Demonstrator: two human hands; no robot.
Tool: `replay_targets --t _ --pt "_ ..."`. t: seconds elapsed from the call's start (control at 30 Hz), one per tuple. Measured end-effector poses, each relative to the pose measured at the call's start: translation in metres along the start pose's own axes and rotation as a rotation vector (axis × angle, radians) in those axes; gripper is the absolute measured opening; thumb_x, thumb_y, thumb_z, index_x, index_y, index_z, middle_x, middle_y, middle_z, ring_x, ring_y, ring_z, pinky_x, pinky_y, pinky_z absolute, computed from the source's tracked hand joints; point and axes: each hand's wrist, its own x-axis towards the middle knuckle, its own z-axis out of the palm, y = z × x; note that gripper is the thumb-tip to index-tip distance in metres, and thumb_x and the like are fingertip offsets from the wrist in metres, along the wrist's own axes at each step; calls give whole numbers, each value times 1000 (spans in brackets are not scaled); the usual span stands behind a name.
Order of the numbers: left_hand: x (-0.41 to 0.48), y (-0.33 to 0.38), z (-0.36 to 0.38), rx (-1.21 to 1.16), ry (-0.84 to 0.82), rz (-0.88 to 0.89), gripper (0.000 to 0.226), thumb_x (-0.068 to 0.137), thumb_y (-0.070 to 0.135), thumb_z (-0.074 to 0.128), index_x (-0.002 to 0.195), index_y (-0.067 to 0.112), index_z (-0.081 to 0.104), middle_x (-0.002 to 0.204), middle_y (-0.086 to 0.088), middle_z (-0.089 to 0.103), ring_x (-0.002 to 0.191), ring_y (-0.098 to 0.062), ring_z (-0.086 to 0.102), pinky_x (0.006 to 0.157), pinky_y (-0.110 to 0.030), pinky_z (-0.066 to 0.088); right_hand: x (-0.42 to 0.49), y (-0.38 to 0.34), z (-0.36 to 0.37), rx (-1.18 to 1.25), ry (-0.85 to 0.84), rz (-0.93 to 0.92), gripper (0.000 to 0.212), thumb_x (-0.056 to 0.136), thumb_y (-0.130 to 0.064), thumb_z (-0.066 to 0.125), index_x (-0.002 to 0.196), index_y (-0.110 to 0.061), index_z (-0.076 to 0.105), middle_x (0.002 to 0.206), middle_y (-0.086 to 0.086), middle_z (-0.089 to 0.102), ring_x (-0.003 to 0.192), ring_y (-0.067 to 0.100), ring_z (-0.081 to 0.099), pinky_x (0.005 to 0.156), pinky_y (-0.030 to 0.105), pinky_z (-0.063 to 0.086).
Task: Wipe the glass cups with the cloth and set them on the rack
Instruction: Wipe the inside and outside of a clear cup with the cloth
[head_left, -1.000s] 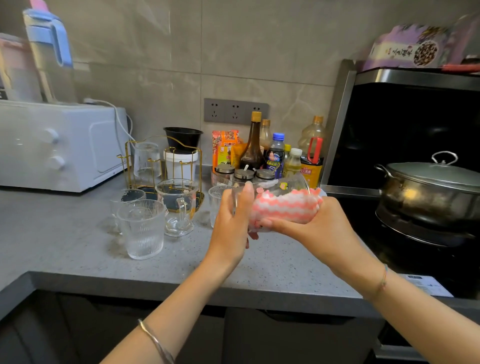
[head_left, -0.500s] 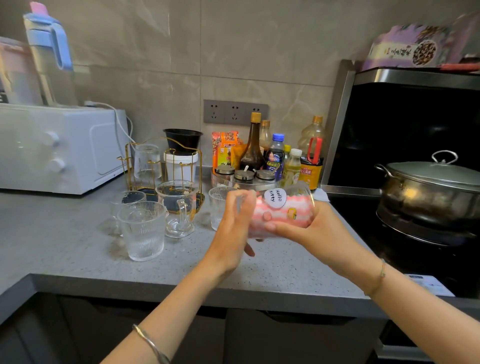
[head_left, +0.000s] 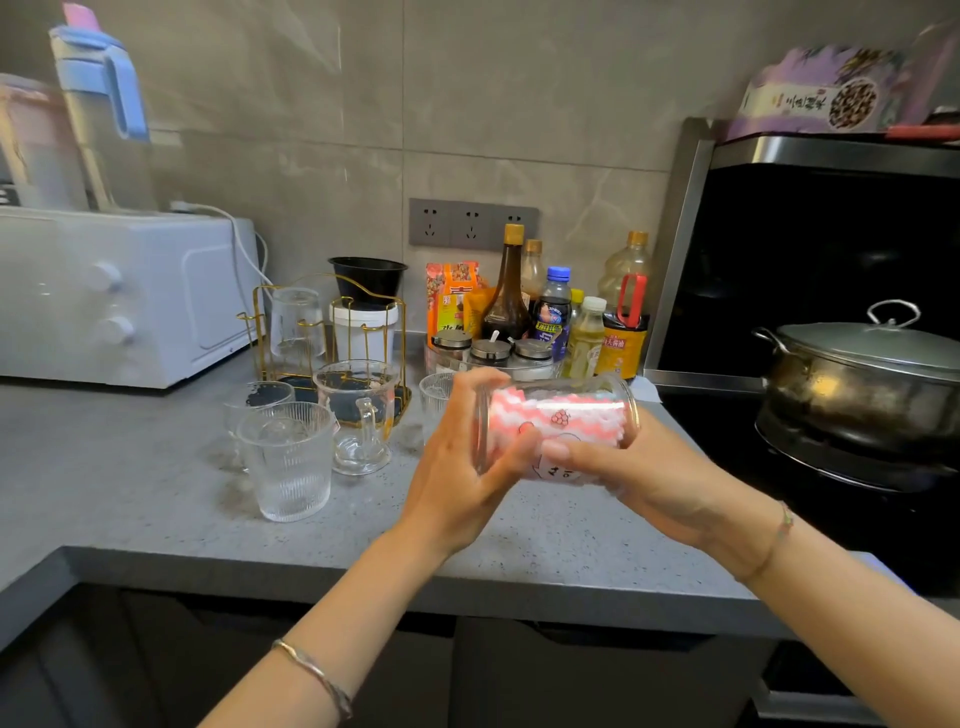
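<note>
A clear glass cup (head_left: 621, 402) with printed pictures lies on its side above the counter, held between both hands. A pink-and-white cloth (head_left: 550, 410) fills its inside. My left hand (head_left: 457, 467) grips the cup's base end, fingers curled over it. My right hand (head_left: 649, 478) is at the mouth end holding the cloth in, with the thumb across the glass wall and the fingers hidden. The gold wire rack (head_left: 260, 332) at the back carries one upturned glass (head_left: 296, 322). On the counter stand ribbed glasses (head_left: 288, 462) and a handled glass mug (head_left: 358, 415).
A white oven (head_left: 119, 296) stands at the left, with bottles and jars (head_left: 550, 317) against the back wall. To the right, a lidded steel pot (head_left: 862, 384) sits on the black stove. The grey counter's front edge (head_left: 363, 577) runs just below my hands.
The cup has turned in my hands: its white printed label went from the top to the underside. Both hands stayed over the same spot on the counter.
</note>
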Motion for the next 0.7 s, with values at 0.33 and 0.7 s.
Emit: replay_targets --t 0.33,0.7 --pt "13 26 3 -438 -117 -743 67 92 69 24 107 14 59 62 -2 61 52 -10 52 41 -18 37 -4 6 3 -453 64 -192 29 74 -14 75 98 -27 67 90 -19 74 88 1 70 74 12 52" --pt "-2 2 0 24 12 146 54 83 78 35 113 34 42 90 8 57 67 -8 59 54 -22 47 -10 0 2 251 -15 65 27 70 -6 68 97 -7 71 98 13 74 87 21 72 70 25 57"
